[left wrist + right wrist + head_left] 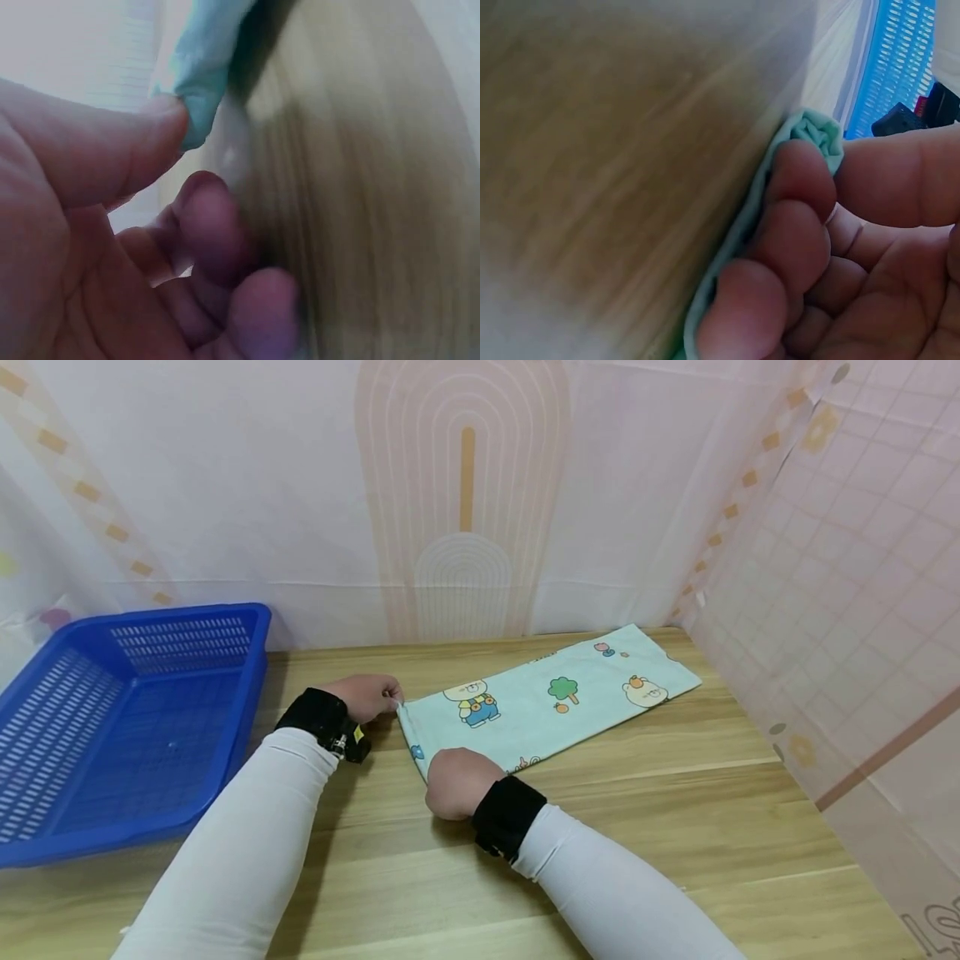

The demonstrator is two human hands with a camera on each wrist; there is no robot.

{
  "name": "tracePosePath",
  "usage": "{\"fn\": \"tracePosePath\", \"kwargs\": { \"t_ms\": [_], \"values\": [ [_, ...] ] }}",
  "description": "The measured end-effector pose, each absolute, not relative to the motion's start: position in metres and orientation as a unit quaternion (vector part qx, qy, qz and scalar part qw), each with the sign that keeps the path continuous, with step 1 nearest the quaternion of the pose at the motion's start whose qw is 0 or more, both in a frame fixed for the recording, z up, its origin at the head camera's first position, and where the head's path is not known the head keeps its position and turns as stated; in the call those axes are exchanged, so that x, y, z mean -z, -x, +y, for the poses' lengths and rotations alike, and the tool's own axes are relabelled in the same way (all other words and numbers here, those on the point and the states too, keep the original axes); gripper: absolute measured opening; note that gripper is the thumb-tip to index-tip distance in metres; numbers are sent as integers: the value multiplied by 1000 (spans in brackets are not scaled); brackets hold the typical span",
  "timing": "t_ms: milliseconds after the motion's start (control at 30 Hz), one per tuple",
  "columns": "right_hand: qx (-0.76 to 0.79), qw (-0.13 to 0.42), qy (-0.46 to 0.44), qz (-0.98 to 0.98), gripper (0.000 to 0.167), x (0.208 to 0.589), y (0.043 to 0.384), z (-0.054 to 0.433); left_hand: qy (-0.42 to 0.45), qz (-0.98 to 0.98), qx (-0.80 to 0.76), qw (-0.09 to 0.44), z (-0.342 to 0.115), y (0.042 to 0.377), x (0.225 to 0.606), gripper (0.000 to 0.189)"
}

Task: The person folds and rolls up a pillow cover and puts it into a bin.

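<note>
A pale mint cloth [525, 702] printed with bears, a tree and oranges lies folded into a long strip, slanting away to the back right. My left hand [367, 696] pinches its far left corner; in the left wrist view the thumb [142, 142] presses on the gathered cloth tip [201, 112]. The near left corner is gripped by my right hand [461, 783]. Seen from the right wrist, the fingers [799, 236] curl under the cloth edge [814, 127], which is bunched in several layers against the thumb.
A blue plastic basket [255, 693] with slotted walls stands on the left of the wooden table [675, 827]. A patterned curtain [315, 527] hangs behind the table, and another patterned sheet [862, 568] borders it on the right.
</note>
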State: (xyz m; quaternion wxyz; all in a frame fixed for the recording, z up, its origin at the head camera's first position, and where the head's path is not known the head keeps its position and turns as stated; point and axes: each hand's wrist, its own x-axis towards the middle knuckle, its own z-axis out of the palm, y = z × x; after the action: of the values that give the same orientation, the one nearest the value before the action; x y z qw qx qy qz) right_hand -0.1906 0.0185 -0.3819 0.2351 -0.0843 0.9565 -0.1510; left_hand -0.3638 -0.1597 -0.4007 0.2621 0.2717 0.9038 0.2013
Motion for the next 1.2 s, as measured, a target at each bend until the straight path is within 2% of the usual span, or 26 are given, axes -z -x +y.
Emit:
{"fn": "tracePosePath", "kwargs": {
  "t_ms": [200, 333, 633, 767, 1000, 1200],
  "values": [
    [152, 238, 84, 956, 39, 381, 192, 20, -231, 868, -298, 322, -160, 359, 395, 20],
    [150, 244, 83, 954, 37, 381, 193, 19, -210, 849, -350, 335, -164, 358, 397, 23],
    [145, 251, 82, 954, 38, 381, 193, 19, -187, 857, -387, 284, -164, 360, 403, 26],
    [140, 249, 84, 955, 38, 379, 192, 19, -183, 889, -331, 259, -159, 359, 403, 27],
    [129, 242, 79, 958, 35, 375, 189, 16, -195, 921, -250, 226, -149, 355, 399, 39],
    [112, 244, 76, 960, 33, 374, 189, 17, -185, 929, -237, 215, -142, 355, 403, 36]
  ]
}}
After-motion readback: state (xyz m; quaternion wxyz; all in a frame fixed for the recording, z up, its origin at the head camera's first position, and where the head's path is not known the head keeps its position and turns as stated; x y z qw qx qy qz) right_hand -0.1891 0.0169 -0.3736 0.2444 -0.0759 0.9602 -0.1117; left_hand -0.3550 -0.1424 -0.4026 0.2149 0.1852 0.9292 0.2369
